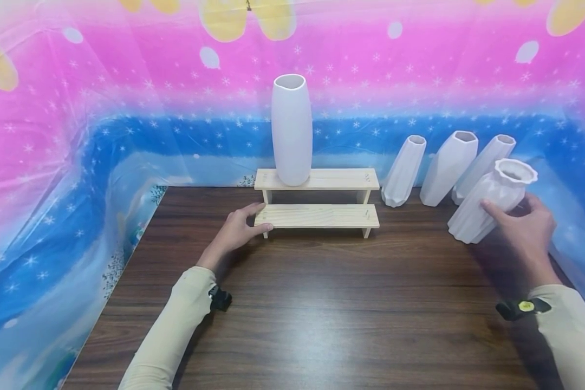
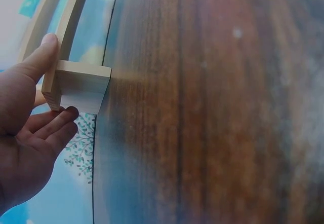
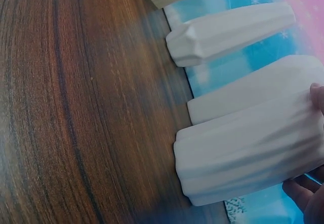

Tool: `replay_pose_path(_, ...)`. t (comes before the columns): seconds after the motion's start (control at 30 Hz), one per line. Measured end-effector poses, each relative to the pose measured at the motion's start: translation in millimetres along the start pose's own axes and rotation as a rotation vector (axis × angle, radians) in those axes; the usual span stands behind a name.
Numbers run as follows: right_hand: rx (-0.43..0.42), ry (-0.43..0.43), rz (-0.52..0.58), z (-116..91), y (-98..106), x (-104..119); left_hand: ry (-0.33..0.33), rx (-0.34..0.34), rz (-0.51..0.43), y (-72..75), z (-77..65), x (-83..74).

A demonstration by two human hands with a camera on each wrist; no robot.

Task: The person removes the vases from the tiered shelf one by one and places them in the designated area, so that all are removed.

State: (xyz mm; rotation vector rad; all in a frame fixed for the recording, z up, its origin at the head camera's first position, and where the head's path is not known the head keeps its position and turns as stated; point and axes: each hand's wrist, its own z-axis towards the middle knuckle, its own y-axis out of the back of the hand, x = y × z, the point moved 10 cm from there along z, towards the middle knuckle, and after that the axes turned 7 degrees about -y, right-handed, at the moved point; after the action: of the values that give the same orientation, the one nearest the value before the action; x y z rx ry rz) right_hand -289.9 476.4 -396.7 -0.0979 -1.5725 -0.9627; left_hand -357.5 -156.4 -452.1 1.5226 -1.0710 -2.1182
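My left hand (image 1: 236,230) holds the left end of the lower shelf of a two-tier wooden stand (image 1: 317,215); in the left wrist view its thumb (image 2: 43,57) lies along the board. On the upper shelf, left of its middle, stands a tall smooth white vase (image 1: 292,132). Over at the right, my right hand (image 1: 528,225) grips a white fluted vase (image 1: 482,208) with a ruffled rim, thumb on its near side and other fingers partly hidden behind. The right wrist view shows the lower part of this fluted vase (image 3: 248,148) close up; whether its base touches the table I cannot tell.
Between the stand and the held vase, a slim white vase (image 1: 403,170) and a faceted white vase (image 1: 448,168) stand near the table's back edge. Another white vase (image 1: 487,162) is partly hidden behind the held one. A patterned cloth (image 1: 200,135) hangs behind the brown table (image 1: 297,319).
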Motion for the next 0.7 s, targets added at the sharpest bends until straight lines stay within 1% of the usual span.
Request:
replay_pose_path(0.1, 0.026, -0.005, 0.018, -1, 0, 1, -0.001, -0.001, 0.003, -0.2, -0.1, 0.4)
replay_pose_path(0.27, 0.055, -0.036, 0.1, -3, 3, 3, 0.003, -0.004, 0.004, 0.0, -0.1, 1.5)
replay_pose_path(0.4, 0.013, -0.068, 0.134, -13, 9, 4, 0.007, -0.002, -0.002, -0.5, 0.0, 2.6)
replay_pose_path(0.5, -0.045, -0.081, 0.133, -25, 16, 5, 0.006, 0.001, -0.003, -1.1, 0.4, 3.1)
replay_pose_path(0.6, -0.076, -0.088, 0.138, -38, 22, 9, 0.001, 0.001, -0.003, -1.1, 0.7, 3.2)
replay_pose_path(0.7, -0.096, -0.052, 0.128, -53, 27, 20, -0.005, -0.001, -0.003, 0.0, 0.9, 1.9)
